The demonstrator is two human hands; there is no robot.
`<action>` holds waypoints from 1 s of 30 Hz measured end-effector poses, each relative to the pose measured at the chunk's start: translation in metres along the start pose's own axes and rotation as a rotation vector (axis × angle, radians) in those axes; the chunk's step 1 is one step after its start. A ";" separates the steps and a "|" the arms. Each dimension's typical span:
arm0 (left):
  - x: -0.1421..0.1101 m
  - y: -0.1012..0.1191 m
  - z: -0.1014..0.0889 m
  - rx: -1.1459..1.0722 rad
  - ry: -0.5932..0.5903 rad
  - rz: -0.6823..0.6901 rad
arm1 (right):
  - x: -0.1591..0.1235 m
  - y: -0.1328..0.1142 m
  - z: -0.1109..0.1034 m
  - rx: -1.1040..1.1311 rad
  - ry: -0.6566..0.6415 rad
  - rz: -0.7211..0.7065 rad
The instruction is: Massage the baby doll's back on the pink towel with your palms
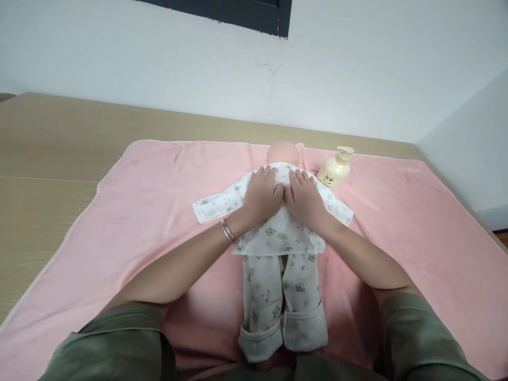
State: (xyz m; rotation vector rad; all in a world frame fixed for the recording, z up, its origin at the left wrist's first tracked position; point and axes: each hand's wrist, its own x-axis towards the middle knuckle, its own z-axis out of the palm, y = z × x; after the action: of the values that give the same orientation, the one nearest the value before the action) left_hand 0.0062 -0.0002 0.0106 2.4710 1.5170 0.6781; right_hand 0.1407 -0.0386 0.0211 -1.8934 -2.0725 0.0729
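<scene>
A baby doll [282,153] lies on a pink blanket, the back of its bald head toward the wall; its face is hidden. It wears a white printed top [278,238] and matching trousers [264,291] with turned-up cuffs. My left hand [264,194] rests flat on the upper left of the top, fingers pointing away from me. On the upper right, my right hand [305,198] lies the same way. Both thumbs meet near the middle of the doll's back. Neither hand grips anything. A silver bangle [229,232] circles my left wrist.
A cream pump bottle [335,168] leans or lies to the right of the doll's head. The pink blanket [159,211] covers much of the wooden table [51,137]. Behind the table rises a white wall [190,69] with a dark panel [254,13] above.
</scene>
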 end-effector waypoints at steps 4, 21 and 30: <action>0.013 -0.010 0.001 0.008 -0.008 -0.003 | -0.008 -0.007 -0.003 -0.034 -0.009 -0.044; 0.006 -0.011 0.009 -0.108 0.076 -0.073 | -0.006 -0.006 -0.011 0.109 0.153 -0.108; 0.004 -0.012 0.010 -0.220 0.143 -0.037 | -0.006 -0.004 -0.001 0.182 0.127 -0.127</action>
State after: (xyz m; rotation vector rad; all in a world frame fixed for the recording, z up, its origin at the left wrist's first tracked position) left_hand 0.0023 0.0097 -0.0017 2.2693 1.4428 0.9772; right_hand 0.1372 -0.0447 0.0217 -1.6150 -2.0211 0.1045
